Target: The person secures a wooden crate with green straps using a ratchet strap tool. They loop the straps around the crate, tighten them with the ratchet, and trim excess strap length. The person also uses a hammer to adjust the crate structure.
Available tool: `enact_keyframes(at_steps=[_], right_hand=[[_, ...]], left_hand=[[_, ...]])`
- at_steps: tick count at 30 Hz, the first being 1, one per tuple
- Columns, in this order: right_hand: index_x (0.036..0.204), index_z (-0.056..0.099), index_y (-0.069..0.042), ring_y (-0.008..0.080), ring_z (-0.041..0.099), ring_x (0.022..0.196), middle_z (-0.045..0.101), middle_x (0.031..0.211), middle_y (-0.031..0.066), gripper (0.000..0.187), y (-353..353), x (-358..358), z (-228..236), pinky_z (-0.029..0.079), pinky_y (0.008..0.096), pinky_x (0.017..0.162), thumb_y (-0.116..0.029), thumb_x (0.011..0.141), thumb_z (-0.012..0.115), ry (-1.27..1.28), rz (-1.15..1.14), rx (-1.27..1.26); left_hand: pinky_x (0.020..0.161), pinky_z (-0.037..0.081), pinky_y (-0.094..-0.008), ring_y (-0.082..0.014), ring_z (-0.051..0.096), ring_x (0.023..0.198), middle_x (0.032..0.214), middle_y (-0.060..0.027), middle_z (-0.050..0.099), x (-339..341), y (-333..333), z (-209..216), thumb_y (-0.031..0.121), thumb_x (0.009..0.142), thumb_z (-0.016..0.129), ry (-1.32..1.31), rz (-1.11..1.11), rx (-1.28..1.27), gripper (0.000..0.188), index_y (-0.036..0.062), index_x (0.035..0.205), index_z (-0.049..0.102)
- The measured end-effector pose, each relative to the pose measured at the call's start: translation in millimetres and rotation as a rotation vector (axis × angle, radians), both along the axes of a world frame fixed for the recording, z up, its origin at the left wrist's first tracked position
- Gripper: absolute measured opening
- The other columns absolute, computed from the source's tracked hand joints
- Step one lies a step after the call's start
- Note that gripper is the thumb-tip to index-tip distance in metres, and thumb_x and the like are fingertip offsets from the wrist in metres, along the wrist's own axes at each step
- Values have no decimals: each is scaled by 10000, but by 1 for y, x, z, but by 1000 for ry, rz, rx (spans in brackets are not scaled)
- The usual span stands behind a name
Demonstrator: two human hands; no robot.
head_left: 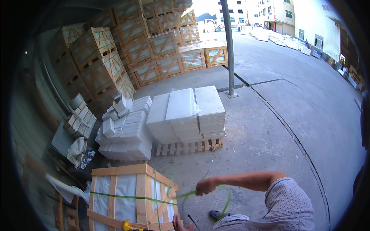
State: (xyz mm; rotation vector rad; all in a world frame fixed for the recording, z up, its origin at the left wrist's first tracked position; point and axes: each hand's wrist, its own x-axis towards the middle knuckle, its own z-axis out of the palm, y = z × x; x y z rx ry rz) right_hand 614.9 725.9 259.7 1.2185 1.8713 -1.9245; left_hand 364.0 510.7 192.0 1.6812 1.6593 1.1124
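A wooden crate [144, 188] with white-wrapped contents stands in front of me. Green strapping bands [127, 197] run across its top and down its side. My right hand [205, 186] is closed around a loose, curling length of green strap [185, 195], held out to the right of the crate. Low at the picture's edge, my left hand [181, 224] is beside the crate's near right corner, fingers apart and only partly visible. A yellow tool [127, 225] with a dark handle lies on the crate's near edge, partly cut off.
Beyond the crate, white slabs [187, 111] are stacked on a wooden pallet [181, 148], with white packages [127, 133] beside them. Tall piles of wooden crates [150, 46] rise behind. A metal post [230, 57] stands near a floor channel. My shoe [216, 214] is on the concrete floor.
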Motion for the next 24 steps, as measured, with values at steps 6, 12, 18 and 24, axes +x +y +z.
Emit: enact_keyframes(at_steps=[6,12,18,24], right_hand=[[875,648,-16,308,601,685,630,754,180,254,-96,-52,-19,480,428,655,-259,851,578,329,367,480],[926,648,-29,364,627,785,652,831,195,302,-76,-32,-17,481,461,703,-321,851,623,82,250,710],[946,654,-36,388,633,787,655,877,221,328,-49,-28,-48,489,460,688,-344,940,540,-175,-91,555],[811,627,-23,426,615,742,629,756,223,311,-91,-67,-78,479,476,618,-322,892,607,-76,194,713]], left_hand=[[896,422,-499,-399,551,1030,1089,-214,607,5,3,17,235,821,663,201,-232,-413,315,58,1077,616],[871,411,-517,-427,558,1022,1077,-227,610,-50,-61,-29,352,849,661,271,244,-400,382,24,1036,601],[962,430,-480,-447,544,1086,1179,-237,592,-97,-202,-84,376,872,642,664,594,-217,536,-14,1227,542],[677,520,-471,-358,662,726,787,-138,682,-36,-368,-224,272,829,673,63,665,-1289,212,61,825,691]])
